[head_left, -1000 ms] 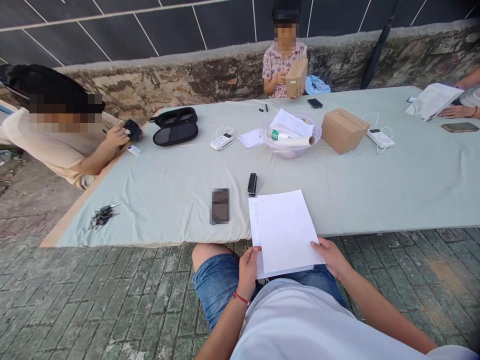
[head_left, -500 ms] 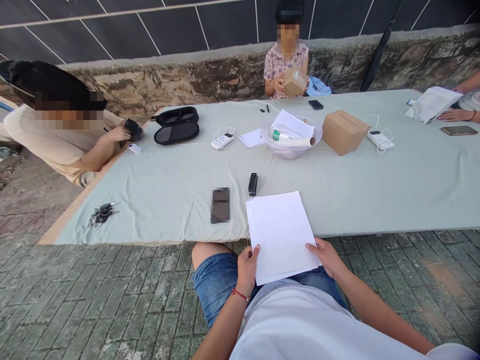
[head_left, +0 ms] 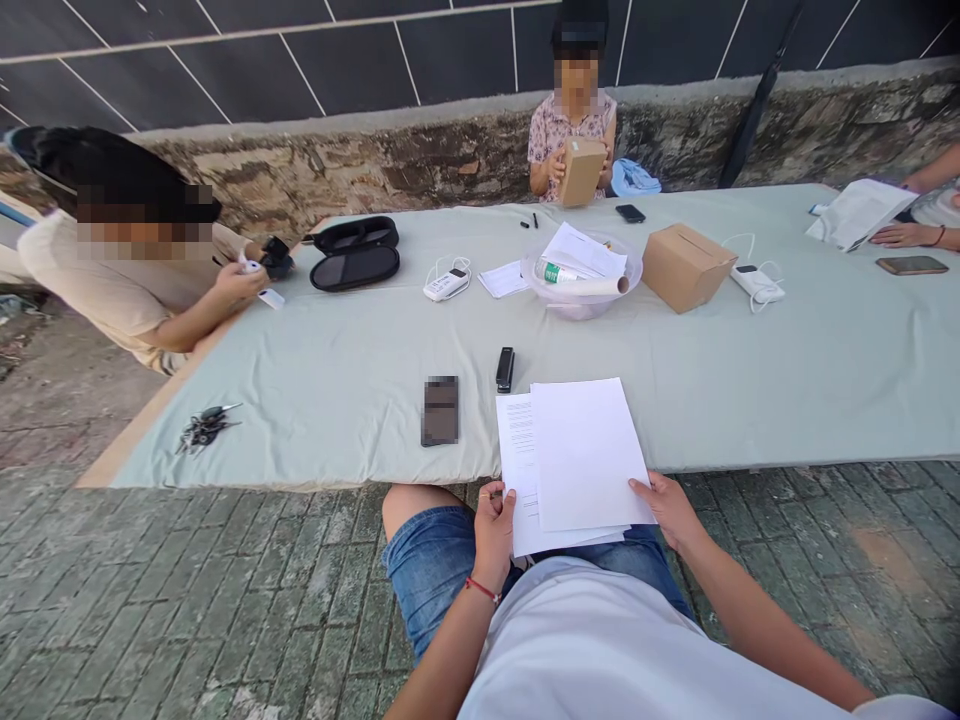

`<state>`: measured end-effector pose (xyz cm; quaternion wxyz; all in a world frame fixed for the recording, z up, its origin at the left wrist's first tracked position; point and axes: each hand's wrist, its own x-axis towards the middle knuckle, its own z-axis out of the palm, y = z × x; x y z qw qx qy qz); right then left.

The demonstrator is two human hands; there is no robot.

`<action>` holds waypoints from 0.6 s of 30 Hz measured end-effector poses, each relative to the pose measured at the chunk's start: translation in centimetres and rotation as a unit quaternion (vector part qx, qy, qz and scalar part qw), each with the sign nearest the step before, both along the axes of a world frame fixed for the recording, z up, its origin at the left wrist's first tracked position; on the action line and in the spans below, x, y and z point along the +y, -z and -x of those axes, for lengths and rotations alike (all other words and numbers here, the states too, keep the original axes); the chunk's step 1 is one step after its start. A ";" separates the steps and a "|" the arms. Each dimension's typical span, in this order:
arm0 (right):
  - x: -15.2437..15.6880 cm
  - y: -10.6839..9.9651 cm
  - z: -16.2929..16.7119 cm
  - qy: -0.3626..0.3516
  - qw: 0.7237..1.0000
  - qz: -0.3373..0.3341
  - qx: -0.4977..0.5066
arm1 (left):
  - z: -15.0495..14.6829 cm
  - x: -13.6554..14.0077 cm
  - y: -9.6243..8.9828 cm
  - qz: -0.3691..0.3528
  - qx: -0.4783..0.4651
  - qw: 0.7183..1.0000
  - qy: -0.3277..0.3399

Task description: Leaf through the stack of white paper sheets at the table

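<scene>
My left hand [head_left: 495, 520] pinches the left edge of printed sheets [head_left: 517, 470], thumb on top and fingers beneath. Over them, shifted to the right, lies a blank white sheet [head_left: 589, 455], whose right edge my right hand [head_left: 670, 508] grips between thumb and fingers. The papers overlap the table's near edge and my lap. Just beyond their top edge stands a black stapler [head_left: 505, 369]. A dark phone [head_left: 440, 411] lies to the left of the papers.
On the table [head_left: 337, 400] are keys [head_left: 206, 428], an open black case [head_left: 354, 252], white power banks [head_left: 448, 284], a plastic bowl [head_left: 571, 305] with papers and a roll, and a cardboard box [head_left: 688, 265]. A person opposite holds another box [head_left: 582, 172]; others sit left and right.
My right hand has slid the top white sheet rightward, uncovering printed text on the sheet under my left hand. The person opposite has turned their box; the person at left now holds a white item.
</scene>
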<state>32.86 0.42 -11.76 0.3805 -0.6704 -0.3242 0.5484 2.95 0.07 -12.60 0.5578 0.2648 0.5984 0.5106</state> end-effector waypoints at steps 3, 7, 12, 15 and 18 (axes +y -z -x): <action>0.0 -0.3 0.2 -0.003 0.998 -0.008 0.059 | 0.3 0.1 -0.3 -0.008 0.012 1.000 0.011; 0.0 -0.8 1.4 -0.032 0.993 -0.014 0.109 | 0.4 0.1 -0.7 -0.004 0.041 0.998 0.037; 0.1 -1.2 2.7 -0.090 0.992 -0.021 0.083 | 0.2 0.1 -1.1 0.030 -0.013 0.999 0.025; 0.1 -1.3 2.9 -0.102 0.992 -0.025 0.071 | 0.2 0.1 -0.9 0.021 0.019 0.999 0.039; 0.2 -1.3 2.7 -0.089 0.996 -0.020 0.021 | 0.2 0.2 -0.5 0.026 0.048 0.998 0.030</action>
